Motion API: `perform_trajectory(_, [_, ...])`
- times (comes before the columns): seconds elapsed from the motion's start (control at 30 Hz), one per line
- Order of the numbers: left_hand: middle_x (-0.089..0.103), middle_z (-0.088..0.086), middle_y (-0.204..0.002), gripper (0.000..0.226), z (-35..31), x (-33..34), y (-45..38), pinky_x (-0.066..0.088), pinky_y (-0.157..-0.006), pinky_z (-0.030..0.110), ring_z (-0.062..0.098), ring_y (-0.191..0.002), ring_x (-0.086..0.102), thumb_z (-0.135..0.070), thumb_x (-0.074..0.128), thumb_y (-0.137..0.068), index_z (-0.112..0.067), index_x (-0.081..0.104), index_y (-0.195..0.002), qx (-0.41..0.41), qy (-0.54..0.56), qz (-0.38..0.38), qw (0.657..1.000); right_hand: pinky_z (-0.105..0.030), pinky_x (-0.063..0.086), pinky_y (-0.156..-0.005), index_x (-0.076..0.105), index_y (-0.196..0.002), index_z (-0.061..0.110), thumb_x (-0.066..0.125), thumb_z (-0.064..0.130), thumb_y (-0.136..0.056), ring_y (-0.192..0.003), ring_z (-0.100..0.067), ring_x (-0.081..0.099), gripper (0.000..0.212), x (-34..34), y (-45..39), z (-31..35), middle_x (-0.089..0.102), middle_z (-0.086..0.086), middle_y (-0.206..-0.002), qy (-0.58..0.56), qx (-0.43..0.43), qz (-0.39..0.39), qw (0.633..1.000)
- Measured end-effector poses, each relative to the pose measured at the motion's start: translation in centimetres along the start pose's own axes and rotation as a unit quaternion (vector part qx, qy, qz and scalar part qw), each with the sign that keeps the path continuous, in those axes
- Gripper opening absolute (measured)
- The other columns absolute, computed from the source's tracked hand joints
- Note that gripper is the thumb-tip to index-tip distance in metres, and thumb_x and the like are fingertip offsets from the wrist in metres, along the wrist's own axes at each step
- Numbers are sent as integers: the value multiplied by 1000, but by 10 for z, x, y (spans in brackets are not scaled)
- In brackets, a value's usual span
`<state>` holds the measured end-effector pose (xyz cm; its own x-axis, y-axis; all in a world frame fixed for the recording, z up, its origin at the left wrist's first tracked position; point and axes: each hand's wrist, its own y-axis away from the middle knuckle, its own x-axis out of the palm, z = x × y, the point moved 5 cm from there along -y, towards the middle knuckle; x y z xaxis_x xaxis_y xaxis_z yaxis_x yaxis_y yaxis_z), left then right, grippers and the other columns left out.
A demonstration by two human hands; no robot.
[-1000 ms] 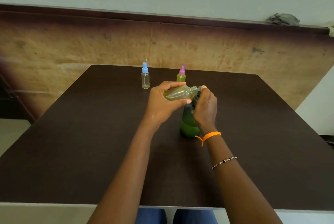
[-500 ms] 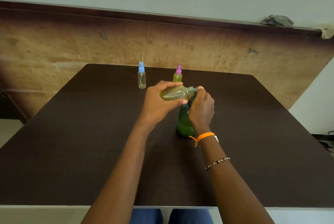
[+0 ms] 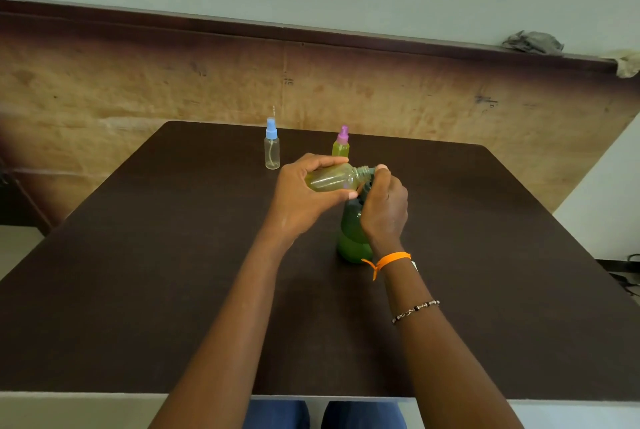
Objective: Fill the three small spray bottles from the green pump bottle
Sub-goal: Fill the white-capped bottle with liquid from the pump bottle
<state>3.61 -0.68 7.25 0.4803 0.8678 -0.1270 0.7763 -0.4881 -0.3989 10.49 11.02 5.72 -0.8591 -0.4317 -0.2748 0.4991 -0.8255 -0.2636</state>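
My left hand (image 3: 304, 198) grips a small uncapped spray bottle (image 3: 334, 178) on its side, its threaded neck pointing right; yellow-green liquid shows inside. My right hand (image 3: 382, 210) is closed over the pump head of the green pump bottle (image 3: 351, 238), which stands on the dark table (image 3: 138, 273); the small bottle's neck meets the fingertips there, and the pump nozzle is hidden. Farther back stand a clear bottle with a blue cap (image 3: 272, 144), which looks empty, and a purple-capped bottle (image 3: 341, 144) holding yellow-green liquid.
A worn wooden panel (image 3: 173, 89) runs behind the table's far edge, with a crumpled grey rag (image 3: 531, 42) on its ledge. Cables (image 3: 627, 276) lie on the floor to the right. My knees show under the near edge.
The hands and the bottles keep the same pose; only the head camera has shifted slightly.
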Motion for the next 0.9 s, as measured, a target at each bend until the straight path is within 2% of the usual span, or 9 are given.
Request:
perform_trajectory(0.07, [65,1,-99,47,1,0,0,47,-73,10,-6,-84,62,-4,85,-62,-18,68,-103,-3,3,-3,1000,-32,33,-68,47,-60,14,22,44,-82,-67,-21,48,44,0,0,0,50,4,-60,0,-2,4,1000])
perform_trajectory(0.23, [66,1,-101,47,-1,-1,2,47,-73,10,-5,-84,62,-4,84,-63,-17,68,-105,-5,17,-9,1000,-33,32,-72,43,-57,21,29,41,-100,-70,-17,47,49,-1,0,0,49,8,-65,-5,5,28,1000])
perform_trajectory(0.33, [66,2,-103,47,-3,-1,1,47,-74,10,-5,-86,63,-6,84,-63,-18,68,-105,-5,17,-10,1000,-33,32,-73,46,-58,22,28,45,-99,-69,-13,47,50,-1,0,0,50,9,-66,0,8,38,999])
perform_trajectory(0.43, [66,1,-101,46,-2,-1,1,47,-73,10,-6,-84,62,-4,84,-63,-16,68,-105,-4,15,-6,1000,-33,32,-73,44,-57,21,30,42,-99,-65,-11,45,48,0,-1,-1,49,8,-64,-11,19,26,999])
perform_trajectory(0.5, [65,1,-100,47,-1,0,1,47,-74,10,-6,-84,62,-4,84,-63,-15,68,-105,-3,9,-5,1000,-32,32,-69,43,-56,18,28,45,-91,-60,-10,43,47,0,0,-1,49,5,-61,-6,13,14,1000])
perform_trajectory(0.6, [65,3,-102,47,1,-1,2,47,-74,10,-6,-84,62,-4,84,-63,-15,68,-105,-8,9,-6,1000,-32,31,-69,50,-65,10,27,42,-88,-61,-11,44,46,1,0,0,49,5,-62,1,8,14,1000])
perform_trajectory(0.73, [65,-1,-100,47,0,-2,3,47,-73,9,-8,-83,62,-3,84,-63,-15,68,-106,-7,14,-6,1000,-33,31,-73,59,-80,2,28,42,-97,-77,-22,48,53,0,1,3,48,8,-66,-4,6,28,1000])
perform_trajectory(0.9, [67,4,-105,47,0,-3,1,49,-76,12,-2,-88,64,-5,84,-63,-15,68,-107,-8,24,-12,1000,-33,33,-74,48,-60,20,27,43,-100,-78,-20,51,51,1,2,1,50,9,-66,4,11,27,1000])
